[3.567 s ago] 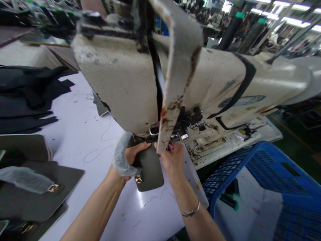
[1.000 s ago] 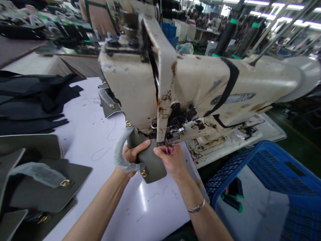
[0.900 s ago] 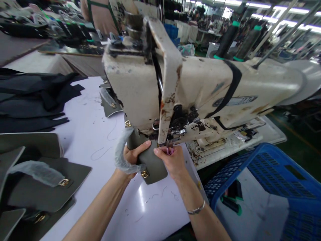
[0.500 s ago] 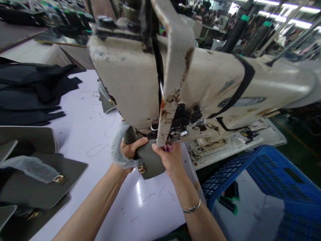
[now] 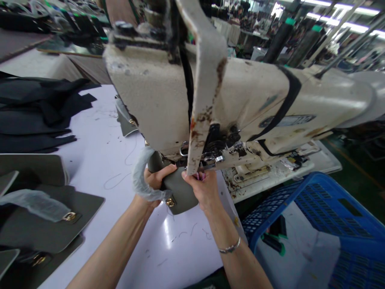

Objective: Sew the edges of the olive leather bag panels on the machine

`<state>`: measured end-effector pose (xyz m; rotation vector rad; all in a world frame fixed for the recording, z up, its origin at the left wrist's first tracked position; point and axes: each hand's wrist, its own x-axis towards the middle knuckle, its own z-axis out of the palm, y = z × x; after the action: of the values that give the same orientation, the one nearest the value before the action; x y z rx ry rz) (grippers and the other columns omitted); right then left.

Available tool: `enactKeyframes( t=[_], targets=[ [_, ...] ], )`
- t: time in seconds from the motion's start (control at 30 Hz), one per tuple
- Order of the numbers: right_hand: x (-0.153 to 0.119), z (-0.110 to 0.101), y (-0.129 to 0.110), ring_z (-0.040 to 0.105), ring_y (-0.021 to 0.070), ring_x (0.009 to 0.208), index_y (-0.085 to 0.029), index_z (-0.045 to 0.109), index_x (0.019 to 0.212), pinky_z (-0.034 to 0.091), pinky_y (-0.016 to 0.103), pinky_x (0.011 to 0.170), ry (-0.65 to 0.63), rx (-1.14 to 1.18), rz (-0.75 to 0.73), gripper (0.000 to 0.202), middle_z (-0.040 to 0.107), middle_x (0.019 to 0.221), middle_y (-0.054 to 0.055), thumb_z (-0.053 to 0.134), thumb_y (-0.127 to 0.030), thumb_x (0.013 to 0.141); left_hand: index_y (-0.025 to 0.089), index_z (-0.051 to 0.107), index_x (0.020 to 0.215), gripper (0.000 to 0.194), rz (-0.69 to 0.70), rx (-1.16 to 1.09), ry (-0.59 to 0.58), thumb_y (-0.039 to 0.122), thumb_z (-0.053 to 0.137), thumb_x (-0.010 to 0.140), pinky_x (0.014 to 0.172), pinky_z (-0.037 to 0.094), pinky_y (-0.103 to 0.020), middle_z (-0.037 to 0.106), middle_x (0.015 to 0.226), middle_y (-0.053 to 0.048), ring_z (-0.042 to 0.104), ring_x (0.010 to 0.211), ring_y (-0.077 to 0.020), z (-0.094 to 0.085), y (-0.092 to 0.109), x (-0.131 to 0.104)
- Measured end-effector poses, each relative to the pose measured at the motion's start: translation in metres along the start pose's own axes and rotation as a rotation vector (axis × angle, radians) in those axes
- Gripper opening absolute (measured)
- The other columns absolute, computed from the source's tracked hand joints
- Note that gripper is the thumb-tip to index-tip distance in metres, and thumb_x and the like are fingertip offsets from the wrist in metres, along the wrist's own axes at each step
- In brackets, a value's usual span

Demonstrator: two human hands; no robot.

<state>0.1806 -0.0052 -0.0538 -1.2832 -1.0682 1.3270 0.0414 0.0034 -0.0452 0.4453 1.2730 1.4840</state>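
Note:
A grey bag panel [image 5: 182, 190] with a gold clasp lies beneath the head of a cream sewing machine [image 5: 156, 96]. My left hand [image 5: 153, 184] grips the panel's left part, thumb on top near the machine's foot. A handle wrapped in white film [image 5: 140, 176] arches around that hand and joins the panel by the clasp. On the right side, my right hand [image 5: 206, 190] holds the panel's edge, its thumb beside the machine's rusty upright lever. The needle area is hidden behind the machine parts.
Grey panels with wrapped handles [image 5: 60, 200] lie at the left on the white table [image 5: 99, 160], below a pile of black pieces [image 5: 39, 108]. A blue basket [image 5: 325, 212] holding dark thread spools stands at the right. Another grey piece [image 5: 124, 118] lies behind the machine head.
The view has shifted very slightly. Both hands and the panel hold almost the same place under the machine.

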Motion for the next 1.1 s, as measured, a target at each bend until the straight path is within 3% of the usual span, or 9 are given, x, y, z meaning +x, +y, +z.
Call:
enactKeyframes(
  t=[0.27, 0.47, 0.6, 0.73, 0.83, 0.93, 1.03, 1.1],
  targets=[
    [0.000, -0.001, 0.001, 0.056, 0.0144, 0.060, -0.019, 0.064, 0.064, 0.046, 0.027, 0.062, -0.004, 0.015, -0.001, 0.023, 0.064, 0.067, -0.002, 0.082, -0.031, 0.074, 0.011, 0.078, 0.090, 0.045, 0.020, 0.022, 0.016, 0.020, 0.096, 0.050, 0.054, 0.063, -0.027, 0.077, 0.087, -0.011, 0.069, 0.065, -0.0216, -0.002, -0.002, 0.001],
    [0.003, 0.000, 0.003, 0.055, 0.0142, 0.060, -0.019, 0.066, 0.065, 0.045, 0.027, 0.061, -0.014, 0.035, -0.006, 0.021, 0.062, 0.065, -0.002, 0.082, -0.029, 0.073, 0.013, 0.079, 0.102, 0.054, 0.014, -0.006, -0.003, 0.019, 0.095, 0.051, 0.059, 0.065, -0.027, 0.079, 0.096, -0.011, 0.072, 0.073, -0.0237, 0.000, -0.002, -0.001],
    [0.001, -0.003, -0.002, 0.045, 0.0115, 0.056, -0.020, 0.055, 0.055, 0.037, 0.025, 0.056, -0.025, -0.035, -0.002, 0.034, 0.051, 0.058, -0.004, 0.080, -0.033, 0.074, 0.014, 0.079, 0.091, 0.050, -0.043, 0.012, 0.024, 0.026, 0.097, 0.047, 0.052, 0.062, -0.027, 0.077, 0.086, -0.011, 0.069, 0.066, -0.0233, 0.003, 0.005, -0.006],
    [-0.012, -0.014, -0.013, 0.038, 0.0103, 0.055, -0.020, 0.052, 0.054, 0.029, 0.025, 0.055, -0.081, -0.234, -0.085, 0.040, 0.042, 0.055, -0.006, 0.075, -0.039, 0.081, 0.014, 0.079, 0.099, 0.064, -0.104, 0.025, -0.030, 0.033, 0.101, 0.043, 0.061, 0.067, -0.035, 0.078, 0.096, -0.015, 0.075, 0.086, -0.0344, 0.002, 0.006, -0.012],
    [-0.018, -0.025, -0.021, 0.034, 0.0097, 0.053, -0.020, 0.052, 0.054, 0.027, 0.025, 0.053, -0.133, -0.303, -0.150, 0.041, 0.038, 0.053, -0.006, 0.070, -0.037, 0.086, 0.014, 0.079, 0.104, 0.068, -0.046, 0.016, -0.005, 0.034, 0.101, 0.044, 0.069, 0.067, -0.033, 0.078, 0.104, -0.014, 0.075, 0.094, -0.0339, -0.001, -0.006, -0.014],
    [-0.014, -0.035, -0.026, 0.040, 0.0101, 0.055, -0.019, 0.061, 0.058, 0.033, 0.023, 0.055, -0.209, -0.300, -0.191, 0.033, 0.047, 0.056, -0.005, 0.068, -0.033, 0.088, 0.015, 0.078, 0.103, 0.056, 0.041, -0.025, 0.088, 0.031, 0.098, 0.053, 0.074, 0.066, -0.030, 0.078, 0.106, -0.010, 0.074, 0.092, -0.0275, 0.002, -0.020, -0.021],
    [-0.001, -0.045, -0.030, 0.057, 0.0135, 0.069, -0.020, 0.077, 0.083, 0.046, 0.023, 0.065, -0.321, -0.230, -0.188, 0.014, 0.068, 0.076, -0.001, 0.071, -0.031, 0.087, 0.015, 0.078, 0.099, 0.048, -0.001, -0.117, 0.185, 0.026, 0.097, 0.056, 0.076, 0.066, -0.031, 0.078, 0.104, -0.009, 0.074, 0.086, -0.0249, 0.014, -0.025, -0.034],
    [0.009, -0.052, -0.034, 0.060, 0.0142, 0.071, -0.022, 0.080, 0.100, 0.050, 0.024, 0.068, -0.407, -0.217, -0.166, 0.018, 0.071, 0.081, 0.000, 0.073, -0.031, 0.086, 0.015, 0.078, 0.098, 0.044, -0.017, -0.184, 0.221, 0.022, 0.096, 0.058, 0.079, 0.066, -0.032, 0.078, 0.107, -0.010, 0.075, 0.087, -0.0242, 0.024, -0.024, -0.044]
  ],
)
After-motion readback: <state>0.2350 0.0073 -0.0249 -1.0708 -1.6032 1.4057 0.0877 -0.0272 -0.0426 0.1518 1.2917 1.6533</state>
